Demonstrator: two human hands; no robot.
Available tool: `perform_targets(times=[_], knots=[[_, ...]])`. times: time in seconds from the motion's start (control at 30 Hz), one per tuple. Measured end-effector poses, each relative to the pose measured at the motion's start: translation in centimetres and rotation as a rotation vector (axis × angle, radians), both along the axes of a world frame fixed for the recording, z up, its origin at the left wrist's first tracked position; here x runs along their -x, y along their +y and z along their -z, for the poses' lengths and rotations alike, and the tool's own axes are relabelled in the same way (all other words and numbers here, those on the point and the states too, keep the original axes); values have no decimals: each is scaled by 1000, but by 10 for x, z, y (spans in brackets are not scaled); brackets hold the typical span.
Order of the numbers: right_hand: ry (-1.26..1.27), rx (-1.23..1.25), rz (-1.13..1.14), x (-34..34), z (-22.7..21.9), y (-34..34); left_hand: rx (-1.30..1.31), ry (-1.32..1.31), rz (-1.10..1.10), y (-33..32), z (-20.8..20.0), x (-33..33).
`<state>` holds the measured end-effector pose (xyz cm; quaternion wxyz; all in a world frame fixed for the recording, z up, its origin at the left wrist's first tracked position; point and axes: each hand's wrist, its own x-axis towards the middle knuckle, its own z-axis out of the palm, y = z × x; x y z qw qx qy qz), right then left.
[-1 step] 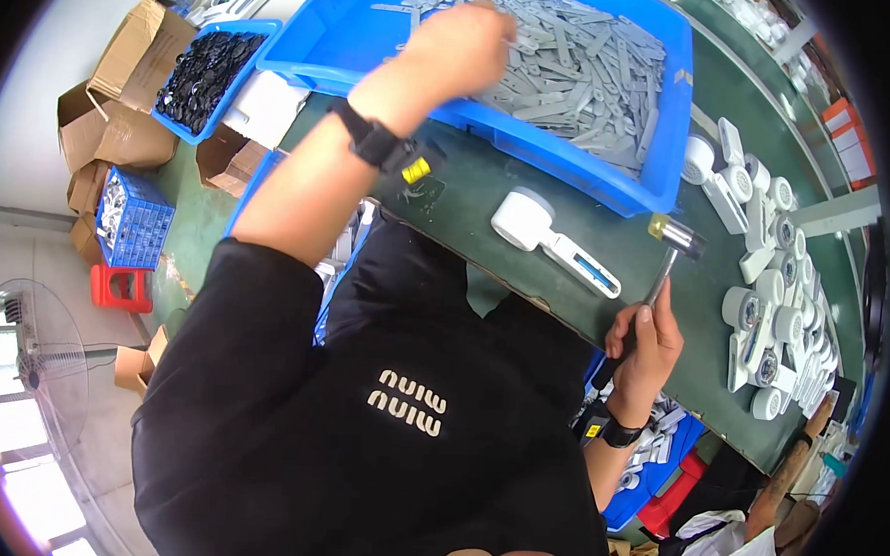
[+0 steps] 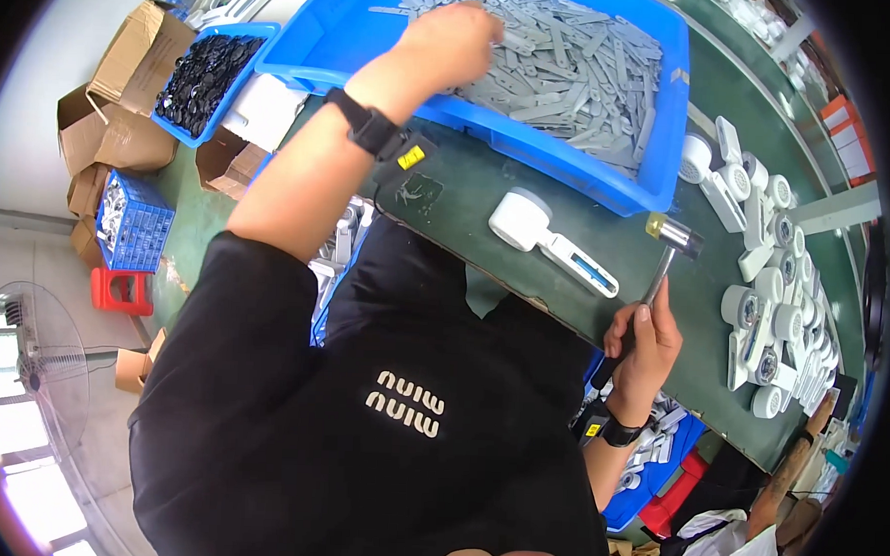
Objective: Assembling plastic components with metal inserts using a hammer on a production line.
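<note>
I see the white round-headed piece (image 2: 521,220) lying on the green bench (image 2: 457,210) between the two hands, its slotted handle toward the right hand (image 2: 646,349), probably set there so both can reach it. That hand's fingers wrap the shaft of a hammer (image 2: 674,235), likely low to leave the head free; the left hand (image 2: 451,45) is over grey strips (image 2: 580,72) in the blue tub (image 2: 672,119), though I can't tell whether its curled fingers pinch one

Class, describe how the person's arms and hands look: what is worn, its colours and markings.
The left hand and right hand are ungloved. Each wrist wears a black strap with a small dark module bearing a yellow label. A short black sleeve covers the left upper arm.
</note>
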<state>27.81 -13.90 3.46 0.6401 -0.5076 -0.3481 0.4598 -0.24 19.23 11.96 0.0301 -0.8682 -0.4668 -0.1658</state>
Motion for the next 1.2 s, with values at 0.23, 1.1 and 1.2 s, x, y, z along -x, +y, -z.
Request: perform_targets(times=[0.23,1.1,1.2], knots=[[33,-72,25,2,3,-4,326,117,26,39,15,9],[-196,103,225,49,-39,13,369,-811,618,-182,50,-39],[-416,192,322,48,-29,17,98,-698,652,-181,50,-34]])
